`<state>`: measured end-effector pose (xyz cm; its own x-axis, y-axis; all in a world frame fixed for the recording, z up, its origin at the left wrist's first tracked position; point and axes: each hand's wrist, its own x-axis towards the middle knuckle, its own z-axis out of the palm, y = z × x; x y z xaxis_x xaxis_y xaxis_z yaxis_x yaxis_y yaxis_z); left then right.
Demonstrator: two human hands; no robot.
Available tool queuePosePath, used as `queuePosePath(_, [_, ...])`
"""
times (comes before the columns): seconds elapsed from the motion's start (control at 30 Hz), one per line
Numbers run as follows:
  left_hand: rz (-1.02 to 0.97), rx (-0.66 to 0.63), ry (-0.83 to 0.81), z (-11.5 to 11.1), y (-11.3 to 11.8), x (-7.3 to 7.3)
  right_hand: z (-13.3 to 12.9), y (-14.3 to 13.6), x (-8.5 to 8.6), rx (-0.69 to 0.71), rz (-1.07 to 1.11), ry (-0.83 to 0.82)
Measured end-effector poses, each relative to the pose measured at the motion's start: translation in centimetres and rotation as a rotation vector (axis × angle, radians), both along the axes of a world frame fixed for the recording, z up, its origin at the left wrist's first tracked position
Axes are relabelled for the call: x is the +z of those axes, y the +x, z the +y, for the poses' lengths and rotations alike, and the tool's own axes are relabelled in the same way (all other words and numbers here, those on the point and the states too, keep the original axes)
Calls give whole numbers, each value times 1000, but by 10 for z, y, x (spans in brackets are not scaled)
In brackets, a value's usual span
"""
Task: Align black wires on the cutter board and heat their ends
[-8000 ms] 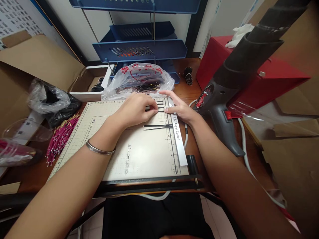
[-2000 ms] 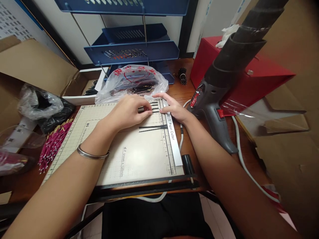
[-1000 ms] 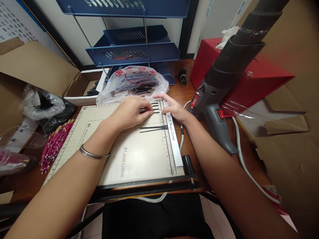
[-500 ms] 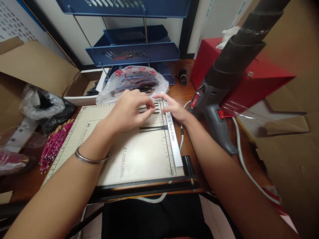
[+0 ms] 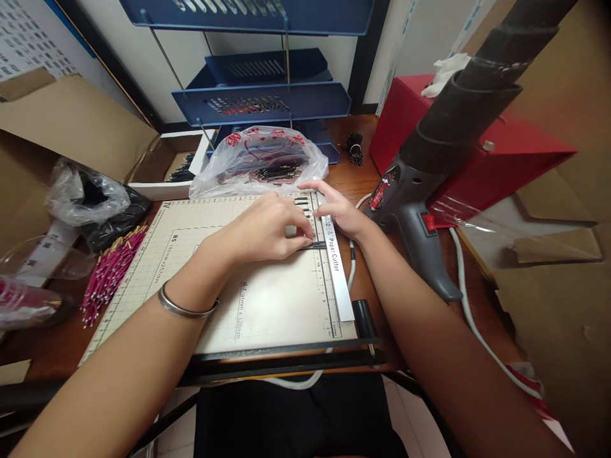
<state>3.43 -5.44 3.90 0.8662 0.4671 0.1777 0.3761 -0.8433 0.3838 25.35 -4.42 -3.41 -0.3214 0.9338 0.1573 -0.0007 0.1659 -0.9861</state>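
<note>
A cream paper cutter [image 5: 272,312] with printed grid lines lies in front of me. My left hand [image 5: 274,229], a bangle on its wrist, reaches over the board with thumb and forefinger pinched on the ends of thin black strips [image 5: 319,245] close to the white guide strip [image 5: 340,280]. The hand hides most of their length. More short dark strips [image 5: 301,202] lie higher up, between my hands. My right hand [image 5: 340,207] rests by the guide's far end, forefinger stretched and thumb apart, with nothing visible between them.
Magenta wires [image 5: 114,267] lie in a bundle at left. Behind the cutter are a clear plastic bag [image 5: 214,175] and blue rack [image 5: 267,102]. A grey heat gun [image 5: 420,210] with a cable and a red box [image 5: 401,114] stand at right. The cutter's black handle [image 5: 365,318] is at near right.
My left hand has moved toward me and slightly right, from the upper strips to the lower black ones, closing its fingertips there. My right hand has stayed by the guide. The view has shifted slightly.
</note>
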Motion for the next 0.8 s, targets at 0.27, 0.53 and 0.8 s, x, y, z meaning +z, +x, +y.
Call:
queuePosePath(0.27, [33, -7, 12, 2, -1, -1, 0, 0, 1, -12, 10, -5])
queuePosePath(0.53, [83, 75, 143, 10, -9, -2, 2, 0, 0, -7, 21, -33])
queuePosePath(0.8, [54, 159, 179, 14, -12, -5, 0, 6, 1, 30, 24, -88])
